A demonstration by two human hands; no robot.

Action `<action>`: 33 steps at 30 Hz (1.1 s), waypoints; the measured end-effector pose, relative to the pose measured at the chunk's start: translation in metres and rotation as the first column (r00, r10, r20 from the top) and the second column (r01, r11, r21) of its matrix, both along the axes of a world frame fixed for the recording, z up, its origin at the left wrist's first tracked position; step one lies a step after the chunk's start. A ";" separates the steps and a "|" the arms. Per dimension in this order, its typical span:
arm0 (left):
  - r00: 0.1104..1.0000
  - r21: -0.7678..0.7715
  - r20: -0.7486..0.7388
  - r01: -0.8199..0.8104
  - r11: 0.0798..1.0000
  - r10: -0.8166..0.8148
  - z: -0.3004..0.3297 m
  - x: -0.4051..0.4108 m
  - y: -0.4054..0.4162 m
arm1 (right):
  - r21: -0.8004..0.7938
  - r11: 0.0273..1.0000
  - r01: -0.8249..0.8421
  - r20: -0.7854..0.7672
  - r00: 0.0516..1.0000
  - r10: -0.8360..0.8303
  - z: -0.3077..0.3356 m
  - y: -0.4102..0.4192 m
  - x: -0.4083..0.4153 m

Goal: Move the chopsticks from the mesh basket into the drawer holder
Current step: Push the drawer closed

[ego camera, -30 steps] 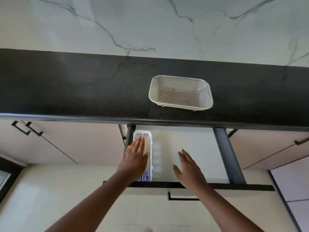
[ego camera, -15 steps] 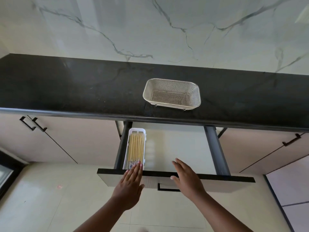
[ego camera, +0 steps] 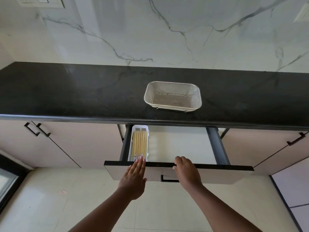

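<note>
A bundle of pale wooden chopsticks [ego camera: 139, 142] lies lengthwise in the white holder [ego camera: 148, 144] at the left side of the pulled-out drawer [ego camera: 184, 144]. The silver mesh basket [ego camera: 173, 96] stands on the black countertop [ego camera: 75, 94] with nothing in it. My left hand [ego camera: 134, 177] lies flat against the drawer front [ego camera: 217, 175], fingertips at its top edge just below the holder. My right hand [ego camera: 187, 171] curls its fingers over the top edge of the drawer front, to the right of the left hand.
Beige cabinet doors with black handles [ego camera: 37, 129] flank the drawer on both sides. A marble wall rises behind the countertop. Pale floor tiles lie below my arms, and a dark frame [ego camera: 10, 178] sits at the lower left.
My left hand came off the chopsticks in the holder and drew back onto the drawer front. My right hand moved down and hooked over the drawer's top edge.
</note>
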State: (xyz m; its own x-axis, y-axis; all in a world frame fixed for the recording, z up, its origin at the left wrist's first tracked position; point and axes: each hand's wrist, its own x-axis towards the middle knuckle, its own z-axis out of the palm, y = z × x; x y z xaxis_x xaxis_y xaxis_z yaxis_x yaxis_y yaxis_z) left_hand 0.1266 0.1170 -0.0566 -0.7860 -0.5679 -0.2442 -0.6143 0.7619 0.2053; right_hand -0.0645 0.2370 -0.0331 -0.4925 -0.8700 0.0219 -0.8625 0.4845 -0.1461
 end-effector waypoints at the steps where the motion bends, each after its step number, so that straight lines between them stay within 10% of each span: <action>1: 1.000 0.003 0.002 0.004 1.000 -0.004 0.001 -0.001 -0.003 | 0.011 1.000 0.006 -0.013 1.000 -0.006 -0.001 -0.003 -0.002; 33: 0.985 -0.004 0.167 -0.032 0.999 0.033 0.004 -0.113 -0.091 | 0.159 0.984 -0.084 0.216 0.975 0.048 -0.008 -0.079 -0.109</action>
State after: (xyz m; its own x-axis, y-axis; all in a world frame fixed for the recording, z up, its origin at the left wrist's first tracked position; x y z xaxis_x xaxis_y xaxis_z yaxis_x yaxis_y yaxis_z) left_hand 0.0135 0.0257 -0.0521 -0.7153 -0.5929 -0.3698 -0.6643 0.7412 0.0965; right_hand -0.1731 0.1583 -0.0407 -0.4116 -0.8835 -0.2236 -0.8518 0.4602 -0.2503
